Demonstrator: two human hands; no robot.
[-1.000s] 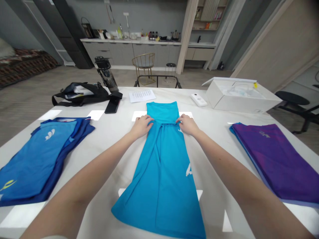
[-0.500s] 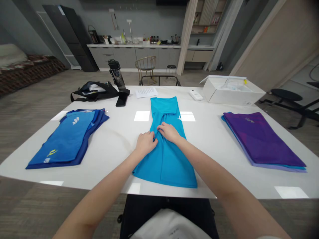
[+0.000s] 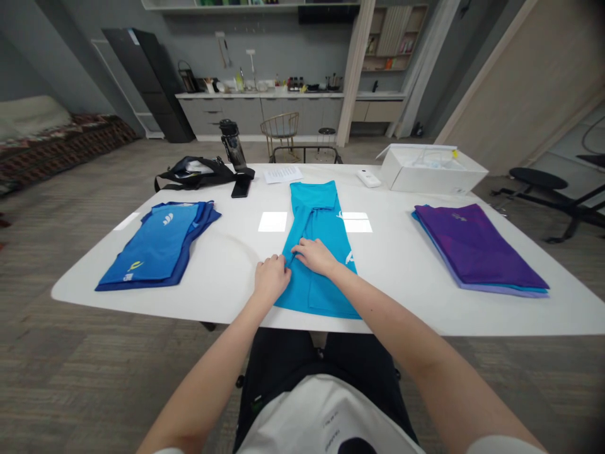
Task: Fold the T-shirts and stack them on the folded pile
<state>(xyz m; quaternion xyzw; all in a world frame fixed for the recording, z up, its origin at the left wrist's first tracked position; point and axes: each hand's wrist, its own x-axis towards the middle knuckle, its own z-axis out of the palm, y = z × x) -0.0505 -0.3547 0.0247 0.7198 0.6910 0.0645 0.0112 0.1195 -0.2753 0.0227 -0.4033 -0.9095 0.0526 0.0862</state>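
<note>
A turquoise garment (image 3: 319, 227) lies lengthwise down the middle of the white table (image 3: 227, 265), its far end folded over. My left hand (image 3: 271, 279) rests on the garment's left edge near the front, fingers curled and pressing on the cloth. My right hand (image 3: 314, 255) lies just beside it on the cloth, fingers bent and pinching a fold along the left edge. Both hands touch the garment close together.
A stack of blue shirts (image 3: 158, 249) lies at the left, a stack of purple shirts (image 3: 477, 249) at the right. At the far edge are a black bag (image 3: 196, 173), a bottle (image 3: 231, 144), a phone (image 3: 241, 186), a paper sheet (image 3: 282, 174), a white remote (image 3: 368, 179) and an open white box (image 3: 430, 169).
Both hands came from the garment's far fold back toward the near end, meeting at its left edge. The camera pulled back, showing more of the table and my lap.
</note>
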